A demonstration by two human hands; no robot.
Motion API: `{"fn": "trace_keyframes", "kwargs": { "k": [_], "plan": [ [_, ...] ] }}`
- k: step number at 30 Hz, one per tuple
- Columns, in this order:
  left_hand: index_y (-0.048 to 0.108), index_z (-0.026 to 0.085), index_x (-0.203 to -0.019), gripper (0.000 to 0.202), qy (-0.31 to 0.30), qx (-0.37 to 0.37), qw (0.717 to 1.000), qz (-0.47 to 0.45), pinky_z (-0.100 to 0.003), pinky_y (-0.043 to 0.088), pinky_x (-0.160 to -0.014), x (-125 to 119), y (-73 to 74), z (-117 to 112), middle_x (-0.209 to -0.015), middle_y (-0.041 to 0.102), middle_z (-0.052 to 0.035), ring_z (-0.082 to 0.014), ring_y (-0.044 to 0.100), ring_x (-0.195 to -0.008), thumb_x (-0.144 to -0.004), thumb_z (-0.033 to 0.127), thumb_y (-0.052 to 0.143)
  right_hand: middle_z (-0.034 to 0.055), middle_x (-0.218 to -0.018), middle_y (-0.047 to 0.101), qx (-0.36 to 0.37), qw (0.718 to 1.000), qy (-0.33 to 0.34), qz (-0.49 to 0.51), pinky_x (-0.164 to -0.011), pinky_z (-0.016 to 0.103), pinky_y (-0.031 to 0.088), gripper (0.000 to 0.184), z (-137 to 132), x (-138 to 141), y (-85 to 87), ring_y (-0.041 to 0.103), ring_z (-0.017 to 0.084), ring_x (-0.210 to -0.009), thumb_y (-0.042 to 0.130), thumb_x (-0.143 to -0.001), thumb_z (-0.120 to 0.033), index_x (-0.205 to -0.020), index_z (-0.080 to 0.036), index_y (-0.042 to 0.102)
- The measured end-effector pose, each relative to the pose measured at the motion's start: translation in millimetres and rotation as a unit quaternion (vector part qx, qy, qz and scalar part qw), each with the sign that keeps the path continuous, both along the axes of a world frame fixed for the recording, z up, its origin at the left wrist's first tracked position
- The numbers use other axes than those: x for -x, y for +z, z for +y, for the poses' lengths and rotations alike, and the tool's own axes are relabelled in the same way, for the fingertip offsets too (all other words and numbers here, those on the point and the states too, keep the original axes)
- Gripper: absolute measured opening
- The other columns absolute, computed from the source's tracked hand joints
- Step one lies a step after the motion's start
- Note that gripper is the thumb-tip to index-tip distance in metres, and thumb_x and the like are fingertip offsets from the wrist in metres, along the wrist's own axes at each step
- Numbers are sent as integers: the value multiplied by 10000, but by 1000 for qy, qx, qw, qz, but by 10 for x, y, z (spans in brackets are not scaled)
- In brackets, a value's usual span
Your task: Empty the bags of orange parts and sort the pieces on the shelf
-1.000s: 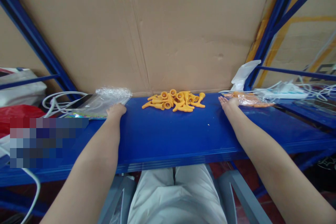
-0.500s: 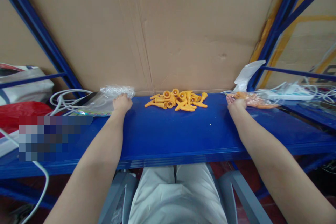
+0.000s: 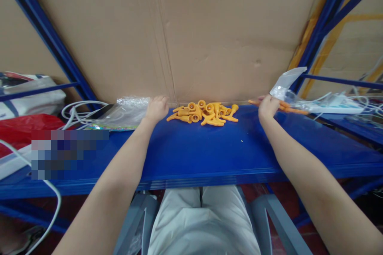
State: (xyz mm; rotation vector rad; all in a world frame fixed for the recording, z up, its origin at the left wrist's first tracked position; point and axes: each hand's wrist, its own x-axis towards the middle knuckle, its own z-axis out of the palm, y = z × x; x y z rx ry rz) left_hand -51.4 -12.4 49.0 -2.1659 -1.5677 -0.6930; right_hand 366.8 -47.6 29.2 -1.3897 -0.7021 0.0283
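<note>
A low pile of yellow-orange plastic pieces [image 3: 206, 112], with cup-like round ends and slim curved or forked tips, lies on the blue shelf [image 3: 203, 151] near the cardboard. My right hand [image 3: 268, 106] is closed around darker orange pieces [image 3: 289, 107], which stick out on both sides of it. Crumpled clear plastic [image 3: 281, 92] shows just behind that hand. My left hand [image 3: 157, 108] is just left of the pile, apart from it, beside a clear plastic bag [image 3: 121, 117]. Its fingertips are hidden behind the hand.
Cardboard [image 3: 209, 40] stands along the back between blue metal posts. White cables [image 3: 72, 111] and a red bag [image 3: 32, 129] lie at the left. A pale blue and white packet [image 3: 338, 105] and more cables are at the right. A grey chair armrest [image 3: 269, 215] is below.
My left hand has moved right from the clear bag toward the pile. My right hand has closed on the orange pieces and lifted them slightly. The view has shifted a little.
</note>
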Motion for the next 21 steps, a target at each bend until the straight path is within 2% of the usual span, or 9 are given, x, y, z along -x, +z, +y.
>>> {"fn": "trace_keyframes", "kwargs": {
  "k": [2,5,9,11,16,18,21],
  "plan": [
    [641,89,-1308,510,-19,0,1000,10,-458,401,-1129,-26,6,11,-1388,634,-176,-304,548,-1321,-874,145,378,97,-756,717,-6,1000,4,-24,-978,365,525,394,-54,106,68,721,216,-906,343,-917,-147,-653,-180,634],
    [646,93,-1302,505,-45,-1,999,21,-452,405,-1130,-71,11,25,-1391,636,-168,-296,555,-1319,-879,148,376,92,-746,728,-26,997,46,-48,-931,348,545,435,-133,259,155,723,199,-851,327,-944,-192,-655,-180,652],
    [638,71,-1307,494,-79,-9,996,41,-433,422,-1118,-174,7,21,-1406,626,-179,-289,560,-1326,-909,163,361,72,-721,730,-84,988,110,-71,-878,350,566,473,-235,472,240,724,187,-812,330,-980,-281,-674,-173,673],
    [634,82,-1312,483,-100,-14,993,53,-430,425,-1120,-238,2,5,-1408,628,-172,-280,565,-1327,-927,180,360,69,-718,728,-135,978,143,-76,-871,362,567,480,-282,574,271,724,187,-808,332,-979,-295,-660,-175,671],
    [561,135,-1405,501,-165,-19,984,68,-467,401,-1151,-407,-13,-74,-1468,585,-167,-295,530,-1379,-950,329,477,37,-583,665,-288,916,275,-43,-760,381,589,458,-364,774,340,701,198,-656,443,-940,-396,-558,-212,615],
    [469,134,-1486,648,-197,-12,978,73,-488,385,-1164,-488,-33,-106,-1527,521,-189,-319,480,-1425,-919,433,567,25,-532,630,-310,891,333,-5,-735,385,597,454,-390,837,364,691,200,-623,487,-919,-428,-523,-227,585],
    [310,125,-1573,920,-250,5,965,76,-495,376,-1175,-626,-99,-135,-1603,406,-220,-343,398,-1484,-835,537,675,14,-482,583,-293,860,412,74,-690,380,606,464,-419,920,369,666,194,-579,493,-902,-435,-479,-246,524]
  ]
}}
